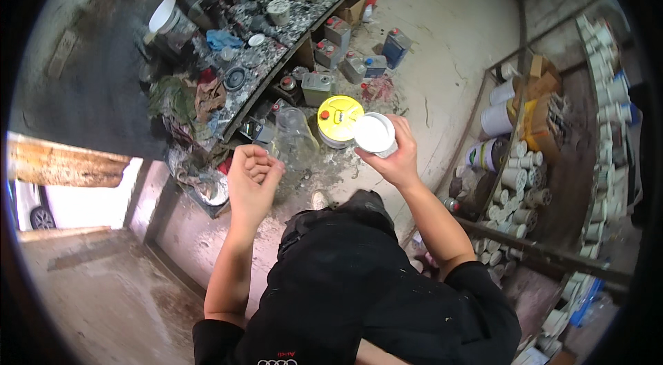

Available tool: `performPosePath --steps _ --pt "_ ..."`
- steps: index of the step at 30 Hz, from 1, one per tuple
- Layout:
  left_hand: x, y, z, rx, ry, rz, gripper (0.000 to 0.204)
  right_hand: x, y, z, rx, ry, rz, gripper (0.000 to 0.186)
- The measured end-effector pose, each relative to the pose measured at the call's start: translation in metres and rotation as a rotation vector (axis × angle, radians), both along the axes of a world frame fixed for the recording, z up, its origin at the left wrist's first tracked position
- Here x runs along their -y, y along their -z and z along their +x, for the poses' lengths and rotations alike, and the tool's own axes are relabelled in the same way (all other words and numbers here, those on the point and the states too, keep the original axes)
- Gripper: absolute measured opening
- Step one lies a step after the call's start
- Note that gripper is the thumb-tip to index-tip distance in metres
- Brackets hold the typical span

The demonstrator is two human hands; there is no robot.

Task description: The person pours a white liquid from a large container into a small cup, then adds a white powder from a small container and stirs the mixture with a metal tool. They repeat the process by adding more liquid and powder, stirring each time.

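In my right hand (pixel 400 158) is a small white plastic tub (pixel 374 133), tilted toward me, its round pale inside or top facing up. My fingers wrap its right side. My left hand (pixel 254 178) is raised to the left of it, fingers curled in and thumb against them; whether something thin is pinched there is too small to tell. Beyond the tub stands a drum with a yellow top (pixel 338 116) and a red cap, partly covered by the tub. Clear plastic sheeting (pixel 295 138) lies between the drum and my left hand.
A paint-spattered workbench (pixel 273 54) runs along the left, crowded with tubs, rags and a white bucket (pixel 171 23). Metal solvent cans (pixel 395 47) stand on the floor beside it. Shelves at the right hold several white tubs (pixel 514 178) and a cardboard box (pixel 544 75).
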State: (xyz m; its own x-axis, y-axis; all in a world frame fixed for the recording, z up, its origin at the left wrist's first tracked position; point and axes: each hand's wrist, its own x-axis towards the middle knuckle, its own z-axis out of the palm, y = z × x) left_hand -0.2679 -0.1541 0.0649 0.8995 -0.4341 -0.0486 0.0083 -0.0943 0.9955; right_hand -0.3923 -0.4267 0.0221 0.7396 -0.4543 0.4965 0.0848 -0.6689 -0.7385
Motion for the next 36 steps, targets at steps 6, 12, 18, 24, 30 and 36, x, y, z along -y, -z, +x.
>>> performPosePath --steps 6,12,18,24,30,36 --pt "-0.017 0.027 0.024 -0.273 -0.308 -0.163 0.013 -0.004 -0.012 0.1 0.011 -0.294 -0.005 0.061" --pt "-0.003 0.053 0.048 -0.584 -0.545 -0.525 0.007 0.003 -0.019 0.184 0.013 -0.534 -0.024 0.064" --pt "0.018 0.063 0.073 -0.762 -0.66 -0.826 0.011 0.007 -0.032 0.248 -0.018 -0.75 -0.19 0.067" --pt "0.032 0.065 0.098 -0.759 -0.63 -0.829 0.011 -0.003 -0.06 0.292 -0.119 -0.866 -0.391 0.067" --pt "0.024 0.075 0.125 -0.807 -0.559 -1.001 0.006 -0.024 -0.086 0.324 -0.282 -0.88 -0.591 0.067" --pt "0.011 0.085 0.147 -0.843 -0.528 -1.006 0.003 -0.047 -0.1 0.346 -0.328 -0.86 -0.718 0.066"
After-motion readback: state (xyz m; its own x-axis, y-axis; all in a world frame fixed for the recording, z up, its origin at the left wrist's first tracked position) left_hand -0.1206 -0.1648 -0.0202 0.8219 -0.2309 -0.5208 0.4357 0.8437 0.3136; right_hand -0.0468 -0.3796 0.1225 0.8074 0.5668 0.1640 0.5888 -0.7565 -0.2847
